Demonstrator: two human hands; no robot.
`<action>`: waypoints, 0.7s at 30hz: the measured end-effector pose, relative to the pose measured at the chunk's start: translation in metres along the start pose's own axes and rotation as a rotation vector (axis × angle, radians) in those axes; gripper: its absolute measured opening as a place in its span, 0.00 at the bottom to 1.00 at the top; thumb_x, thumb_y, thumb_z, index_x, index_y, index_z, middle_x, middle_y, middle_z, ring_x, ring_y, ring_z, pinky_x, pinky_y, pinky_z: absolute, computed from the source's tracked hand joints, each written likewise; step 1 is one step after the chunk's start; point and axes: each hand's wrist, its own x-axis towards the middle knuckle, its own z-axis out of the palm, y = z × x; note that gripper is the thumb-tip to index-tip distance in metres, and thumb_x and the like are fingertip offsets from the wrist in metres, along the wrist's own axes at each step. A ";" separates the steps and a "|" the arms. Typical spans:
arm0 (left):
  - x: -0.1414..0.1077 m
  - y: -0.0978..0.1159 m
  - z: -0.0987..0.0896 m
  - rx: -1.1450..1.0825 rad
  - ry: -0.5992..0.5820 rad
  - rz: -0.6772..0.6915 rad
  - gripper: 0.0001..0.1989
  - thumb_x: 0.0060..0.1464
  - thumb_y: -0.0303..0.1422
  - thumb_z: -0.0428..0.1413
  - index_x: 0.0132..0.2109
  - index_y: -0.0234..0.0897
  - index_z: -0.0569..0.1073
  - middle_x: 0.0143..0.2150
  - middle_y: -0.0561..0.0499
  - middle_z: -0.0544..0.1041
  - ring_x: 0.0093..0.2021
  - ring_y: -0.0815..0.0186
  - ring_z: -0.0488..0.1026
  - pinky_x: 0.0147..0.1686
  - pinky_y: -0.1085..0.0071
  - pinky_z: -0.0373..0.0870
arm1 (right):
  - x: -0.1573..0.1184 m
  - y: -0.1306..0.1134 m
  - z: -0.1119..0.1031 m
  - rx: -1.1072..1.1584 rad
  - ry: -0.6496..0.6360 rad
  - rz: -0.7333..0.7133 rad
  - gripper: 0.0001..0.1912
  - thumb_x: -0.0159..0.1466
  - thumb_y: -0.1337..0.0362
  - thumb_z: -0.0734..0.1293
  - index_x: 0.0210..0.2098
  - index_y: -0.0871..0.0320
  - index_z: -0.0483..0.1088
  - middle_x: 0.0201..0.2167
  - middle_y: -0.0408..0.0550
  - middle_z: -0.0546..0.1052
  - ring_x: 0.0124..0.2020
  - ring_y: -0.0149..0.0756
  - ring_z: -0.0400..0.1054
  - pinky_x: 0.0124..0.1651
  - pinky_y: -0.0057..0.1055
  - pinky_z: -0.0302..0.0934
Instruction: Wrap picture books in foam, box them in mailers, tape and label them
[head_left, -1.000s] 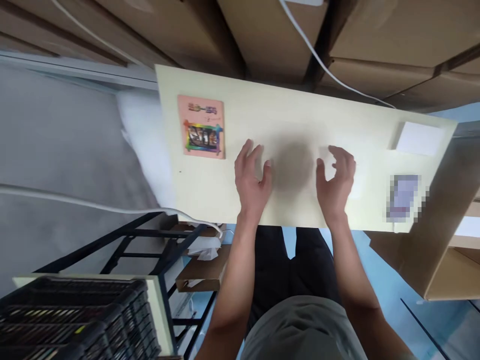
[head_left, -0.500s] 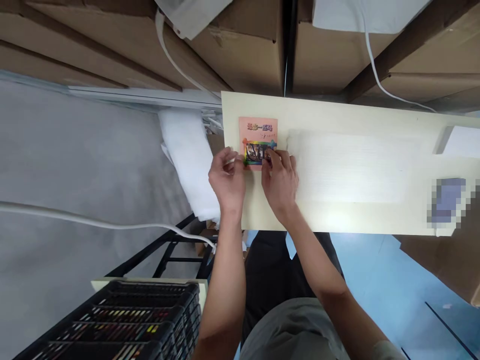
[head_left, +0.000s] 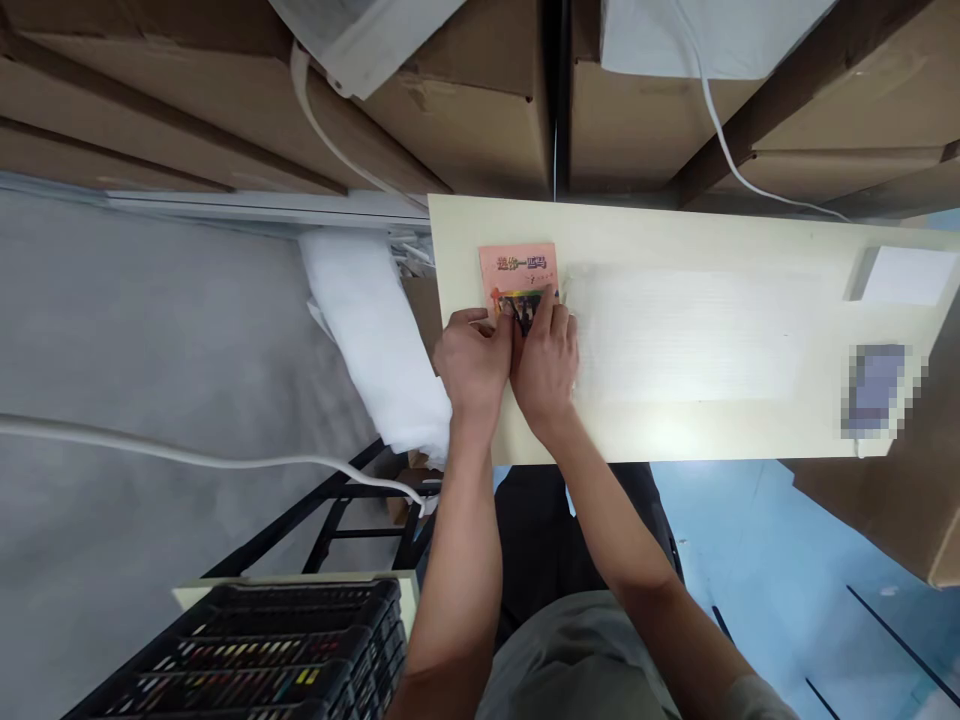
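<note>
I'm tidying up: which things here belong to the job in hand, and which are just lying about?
In the job:
pink rectangular booklet, under left grip and right grip
probably the translucent white sheet beside it

Apparently lying about:
white rectangular box
pixelated purple rectangular object
black plastic crate

Pink book (head_left: 517, 256) lies near left end of cream table (head_left: 675, 432). Left hand (head_left: 474, 358) at its lower left, fingers curled; right hand (head_left: 547, 360) close beside, index finger extended over cover picture. Book's lower part hidden by hands. Thin see-through sheet (head_left: 690, 335) flat just right. White box (head_left: 909, 276) and pixelated item (head_left: 874, 390) at right end. Cartons (head_left: 469, 135) behind, black crate (head_left: 292, 635) lower left.
</note>
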 end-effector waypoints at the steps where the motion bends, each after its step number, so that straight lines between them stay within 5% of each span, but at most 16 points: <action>1: 0.001 -0.001 0.001 -0.030 -0.029 -0.025 0.16 0.57 0.48 0.70 0.37 0.41 0.80 0.28 0.49 0.80 0.34 0.55 0.81 0.39 0.62 0.77 | 0.001 -0.001 0.000 -0.014 -0.004 0.007 0.32 0.82 0.58 0.62 0.82 0.62 0.58 0.65 0.71 0.76 0.64 0.58 0.73 0.68 0.56 0.72; 7: -0.015 0.000 -0.012 -0.278 -0.118 0.067 0.17 0.61 0.48 0.68 0.36 0.41 0.75 0.33 0.52 0.79 0.33 0.65 0.76 0.34 0.70 0.76 | 0.001 0.004 -0.010 0.045 -0.047 -0.073 0.30 0.82 0.58 0.63 0.80 0.57 0.61 0.62 0.66 0.77 0.63 0.54 0.75 0.66 0.51 0.73; 13: -0.078 0.021 -0.039 -0.405 -0.115 0.139 0.24 0.61 0.57 0.69 0.40 0.43 0.73 0.37 0.52 0.79 0.38 0.62 0.79 0.39 0.66 0.82 | -0.025 0.035 -0.078 0.203 0.030 -0.180 0.27 0.83 0.58 0.61 0.79 0.46 0.62 0.66 0.61 0.76 0.64 0.51 0.74 0.61 0.48 0.77; 17: -0.106 0.034 -0.004 -0.487 -0.302 0.117 0.26 0.62 0.60 0.68 0.38 0.43 0.73 0.34 0.51 0.79 0.35 0.62 0.80 0.36 0.66 0.79 | -0.031 0.077 -0.130 0.189 0.105 -0.090 0.25 0.83 0.54 0.60 0.76 0.46 0.66 0.55 0.55 0.82 0.52 0.43 0.79 0.49 0.40 0.78; 21: -0.119 0.040 0.046 -0.372 -0.406 0.172 0.17 0.71 0.51 0.62 0.43 0.42 0.78 0.39 0.49 0.83 0.37 0.62 0.82 0.38 0.67 0.78 | -0.015 0.123 -0.151 0.144 0.129 0.018 0.19 0.80 0.53 0.65 0.66 0.50 0.74 0.45 0.49 0.84 0.41 0.38 0.78 0.42 0.35 0.75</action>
